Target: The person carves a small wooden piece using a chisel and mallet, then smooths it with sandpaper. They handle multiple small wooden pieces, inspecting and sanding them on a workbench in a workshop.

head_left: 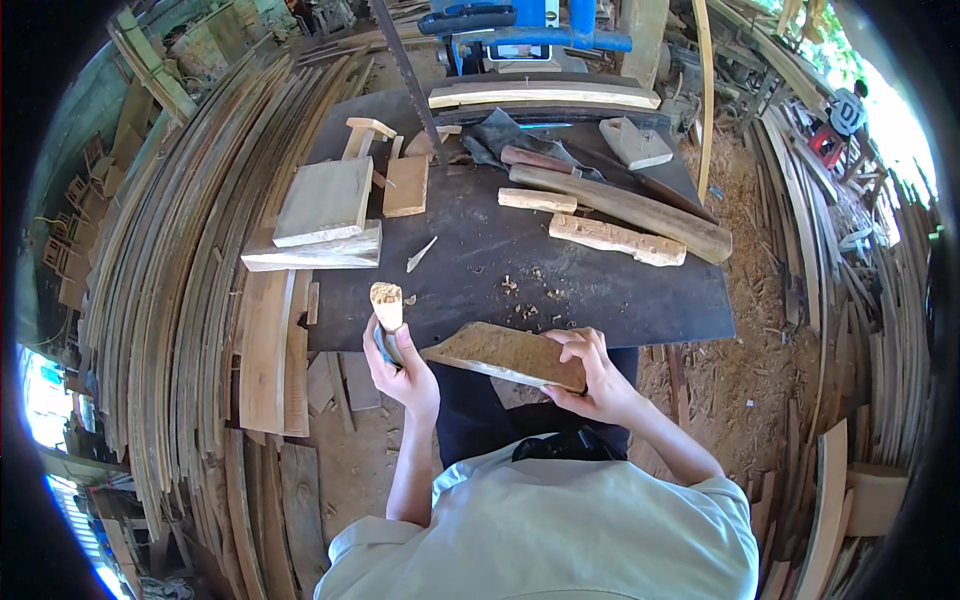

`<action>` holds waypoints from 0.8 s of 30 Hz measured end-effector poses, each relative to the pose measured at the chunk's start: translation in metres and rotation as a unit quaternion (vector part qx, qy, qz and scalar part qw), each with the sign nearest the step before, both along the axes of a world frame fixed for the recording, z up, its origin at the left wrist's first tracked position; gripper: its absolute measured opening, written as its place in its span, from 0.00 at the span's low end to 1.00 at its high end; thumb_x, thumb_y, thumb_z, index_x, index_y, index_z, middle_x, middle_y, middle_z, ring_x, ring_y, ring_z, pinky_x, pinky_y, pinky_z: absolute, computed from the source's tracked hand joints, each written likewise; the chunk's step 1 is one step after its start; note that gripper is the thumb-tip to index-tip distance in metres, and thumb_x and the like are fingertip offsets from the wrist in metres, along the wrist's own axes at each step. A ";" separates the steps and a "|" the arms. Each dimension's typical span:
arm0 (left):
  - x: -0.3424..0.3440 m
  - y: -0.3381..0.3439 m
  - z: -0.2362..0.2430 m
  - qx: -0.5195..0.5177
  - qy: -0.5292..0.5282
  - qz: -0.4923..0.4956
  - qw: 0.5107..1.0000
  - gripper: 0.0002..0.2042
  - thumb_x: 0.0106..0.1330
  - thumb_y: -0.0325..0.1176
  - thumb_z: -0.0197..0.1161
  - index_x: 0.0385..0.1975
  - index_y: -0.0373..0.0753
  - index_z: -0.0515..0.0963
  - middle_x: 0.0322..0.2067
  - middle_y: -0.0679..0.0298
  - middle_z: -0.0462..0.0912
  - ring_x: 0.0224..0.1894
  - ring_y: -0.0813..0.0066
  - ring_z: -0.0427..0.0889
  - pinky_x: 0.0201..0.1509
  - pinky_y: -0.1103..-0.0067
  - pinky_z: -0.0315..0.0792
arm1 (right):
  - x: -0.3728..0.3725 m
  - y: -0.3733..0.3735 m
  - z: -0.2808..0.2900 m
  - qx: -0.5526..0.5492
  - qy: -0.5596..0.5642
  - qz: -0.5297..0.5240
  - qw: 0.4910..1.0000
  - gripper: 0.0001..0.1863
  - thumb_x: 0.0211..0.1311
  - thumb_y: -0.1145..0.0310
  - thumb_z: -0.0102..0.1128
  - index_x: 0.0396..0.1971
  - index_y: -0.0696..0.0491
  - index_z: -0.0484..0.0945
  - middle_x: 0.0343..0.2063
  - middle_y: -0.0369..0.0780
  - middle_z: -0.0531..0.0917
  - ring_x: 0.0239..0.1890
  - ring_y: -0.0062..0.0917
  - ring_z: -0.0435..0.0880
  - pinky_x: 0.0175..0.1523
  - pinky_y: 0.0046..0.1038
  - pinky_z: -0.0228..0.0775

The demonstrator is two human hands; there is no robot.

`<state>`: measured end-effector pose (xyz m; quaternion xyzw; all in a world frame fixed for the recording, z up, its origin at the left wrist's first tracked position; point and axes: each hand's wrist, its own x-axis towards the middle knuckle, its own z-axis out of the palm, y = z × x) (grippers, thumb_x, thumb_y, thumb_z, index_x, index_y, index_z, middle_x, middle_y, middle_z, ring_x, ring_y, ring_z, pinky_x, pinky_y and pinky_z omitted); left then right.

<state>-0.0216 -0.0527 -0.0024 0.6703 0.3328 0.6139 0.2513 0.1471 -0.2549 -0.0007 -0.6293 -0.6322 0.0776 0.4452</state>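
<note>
Board stretches leftward from right grip, held at 1 end.

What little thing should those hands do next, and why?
Maybe set the pale wood piece on the dark table: the left hand is busy holding it, while the right hand grips the brown board near one end. That would probably free a hand to steady the board's pointed end.

Dark lettering on a distant pale shirt, label on a blue machine, too small to read
</note>
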 end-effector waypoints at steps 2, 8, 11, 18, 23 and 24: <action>0.001 -0.002 0.000 -0.007 -0.003 -0.002 1.000 0.15 0.73 0.29 0.59 0.55 0.28 0.73 0.49 0.57 0.81 0.50 0.70 0.80 0.57 0.76 0.71 | 0.004 0.001 0.000 0.001 -0.013 0.000 1.000 0.28 0.55 0.70 0.73 0.50 0.53 0.63 0.59 0.50 0.73 0.56 0.47 0.70 0.63 0.46 0.60; 0.006 -0.007 0.003 -0.038 -0.007 -0.033 0.999 0.15 0.73 0.29 0.59 0.56 0.29 0.73 0.49 0.57 0.81 0.50 0.72 0.80 0.57 0.77 0.71 | 0.026 0.015 0.019 -0.025 -0.097 0.009 0.995 0.34 0.53 0.69 0.71 0.61 0.53 0.69 0.57 0.45 0.75 0.57 0.41 0.73 0.64 0.45 0.60; 0.008 -0.009 0.002 -0.046 -0.012 -0.038 0.998 0.15 0.73 0.28 0.59 0.56 0.29 0.73 0.49 0.57 0.81 0.50 0.72 0.80 0.57 0.77 0.71 | 0.033 0.021 0.023 -0.033 -0.118 0.006 0.992 0.32 0.52 0.70 0.69 0.61 0.51 0.72 0.58 0.44 0.75 0.58 0.42 0.73 0.65 0.47 0.61; 0.004 -0.012 0.002 -0.077 -0.011 -0.045 0.996 0.15 0.73 0.29 0.59 0.56 0.30 0.74 0.50 0.56 0.82 0.52 0.71 0.80 0.58 0.76 0.72 | 0.044 0.034 0.032 -0.047 -0.139 -0.002 0.989 0.31 0.54 0.71 0.68 0.61 0.49 0.73 0.60 0.43 0.75 0.65 0.39 0.72 0.73 0.53 0.55; 0.003 -0.011 0.007 -0.070 0.004 -0.058 0.996 0.14 0.73 0.28 0.58 0.55 0.30 0.75 0.49 0.55 0.82 0.52 0.68 0.81 0.59 0.74 0.72 | 0.045 0.039 0.029 -0.039 -0.147 -0.027 0.988 0.30 0.55 0.72 0.67 0.61 0.48 0.74 0.62 0.42 0.74 0.64 0.40 0.72 0.74 0.55 0.51; 0.002 -0.011 0.008 -0.069 0.008 -0.063 0.996 0.14 0.73 0.28 0.58 0.55 0.30 0.75 0.49 0.55 0.82 0.52 0.67 0.81 0.59 0.74 0.72 | 0.045 0.039 0.028 -0.038 -0.149 -0.034 0.987 0.30 0.55 0.72 0.67 0.61 0.48 0.74 0.62 0.42 0.73 0.64 0.41 0.72 0.74 0.55 0.50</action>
